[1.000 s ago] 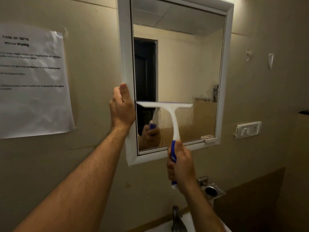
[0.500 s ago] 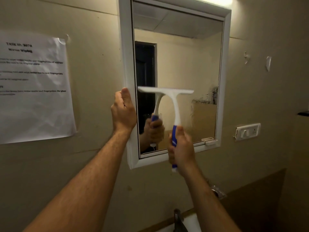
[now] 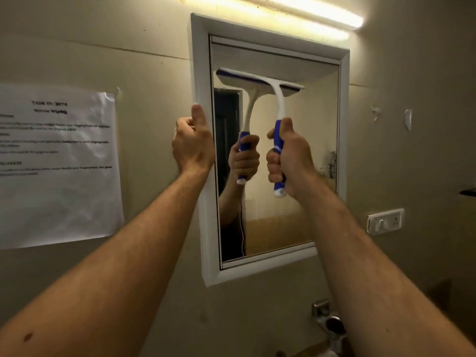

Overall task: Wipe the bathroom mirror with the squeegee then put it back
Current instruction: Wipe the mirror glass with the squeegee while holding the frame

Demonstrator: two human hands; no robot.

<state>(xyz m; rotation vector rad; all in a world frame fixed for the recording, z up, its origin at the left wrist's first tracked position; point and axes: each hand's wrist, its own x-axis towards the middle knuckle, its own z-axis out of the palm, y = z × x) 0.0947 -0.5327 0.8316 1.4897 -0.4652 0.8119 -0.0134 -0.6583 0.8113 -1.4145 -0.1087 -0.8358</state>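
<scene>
A white-framed mirror [image 3: 203, 60] hangs on the beige wall. My right hand [image 3: 292, 161] is closed around the blue grip of a white squeegee [image 3: 279, 104]. Its blade lies across the upper left part of the glass, just below the top of the frame. The glass reflects the squeegee and my hand. My left hand [image 3: 193, 143] grips the frame's left edge at mid height, thumb pointing up.
A printed paper sheet [image 3: 56, 163] is taped to the wall on the left. A tube light [image 3: 309, 14] glows above the mirror. A switch plate [image 3: 385, 220] sits to the right, and a metal holder [image 3: 332, 324] below. Dark spots mark the glass near its right edge.
My right hand has raised the squeegee from the lower part of the glass up to near the top. My left hand keeps its hold on the frame. The view has tilted upward.
</scene>
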